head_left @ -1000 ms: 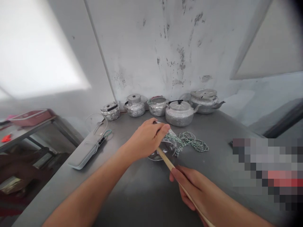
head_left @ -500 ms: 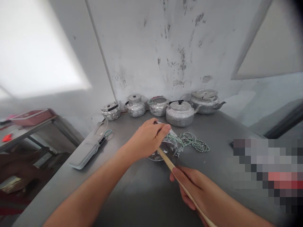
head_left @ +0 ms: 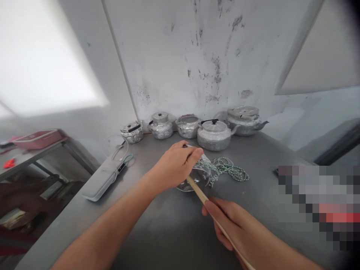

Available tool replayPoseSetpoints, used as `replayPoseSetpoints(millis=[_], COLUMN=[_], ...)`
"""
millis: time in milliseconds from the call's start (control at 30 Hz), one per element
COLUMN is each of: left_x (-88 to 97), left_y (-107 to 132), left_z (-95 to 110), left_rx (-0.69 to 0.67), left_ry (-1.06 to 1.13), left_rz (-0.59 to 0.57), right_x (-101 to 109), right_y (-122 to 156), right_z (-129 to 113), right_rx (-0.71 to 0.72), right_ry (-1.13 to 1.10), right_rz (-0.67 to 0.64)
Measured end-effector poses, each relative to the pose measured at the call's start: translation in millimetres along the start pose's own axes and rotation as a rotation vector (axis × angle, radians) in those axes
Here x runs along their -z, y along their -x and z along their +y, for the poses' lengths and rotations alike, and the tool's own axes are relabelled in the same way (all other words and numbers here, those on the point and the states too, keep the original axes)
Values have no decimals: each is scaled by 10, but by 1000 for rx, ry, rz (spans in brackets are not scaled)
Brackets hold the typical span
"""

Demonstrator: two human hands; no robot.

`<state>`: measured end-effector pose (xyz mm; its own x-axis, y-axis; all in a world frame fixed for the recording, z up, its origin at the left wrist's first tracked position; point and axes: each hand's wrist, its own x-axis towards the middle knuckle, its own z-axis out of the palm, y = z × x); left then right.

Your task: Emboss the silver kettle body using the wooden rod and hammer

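Observation:
My right hand (head_left: 227, 219) is wrapped round a pale wooden stick (head_left: 199, 191), which slants up and left toward a small shiny metal pot (head_left: 198, 182). Over the top of this pot lies my left hand (head_left: 180, 163), closed, its thumb pointing right along the rim. The stick's far end meets the underside of the left hand, where the contact is hidden. Green-and-white cord (head_left: 229, 168) runs from the pot by the left thumb and lies in loose loops to its right. What the left fingertips press on is mostly out of sight behind the hand.
Several dented metal kettles, one a lidded kettle (head_left: 214, 135), stand along the wall. A grey case (head_left: 102, 182) with a cable lies on the left of the grey table (head_left: 168, 232). A pink tray (head_left: 39, 139) sits on a side table. Something pixelated (head_left: 317, 198) is at right.

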<state>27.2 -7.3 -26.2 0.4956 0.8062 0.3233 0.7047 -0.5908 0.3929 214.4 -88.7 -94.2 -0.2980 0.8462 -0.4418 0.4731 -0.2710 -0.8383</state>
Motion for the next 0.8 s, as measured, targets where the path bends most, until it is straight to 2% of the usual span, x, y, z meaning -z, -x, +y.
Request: replayPoseSetpoints(millis=[200, 433, 700, 800], left_x=[-8, -9, -13, -19], left_y=[-3, -5, -1, -5], left_z=[-13, -14, -8, -15], left_rx=[5, 6, 23, 7], left_ry=[6, 6, 7, 6], left_rz=[-2, -1, 7, 17], right_x=[-9, -8, 5, 10], right_y=[127, 152, 134, 115], right_z=[-97, -90, 7, 7], right_rx=[-6, 115, 74, 100], right_ry=[103, 136, 156, 141], right_rz=[39, 36, 52, 49])
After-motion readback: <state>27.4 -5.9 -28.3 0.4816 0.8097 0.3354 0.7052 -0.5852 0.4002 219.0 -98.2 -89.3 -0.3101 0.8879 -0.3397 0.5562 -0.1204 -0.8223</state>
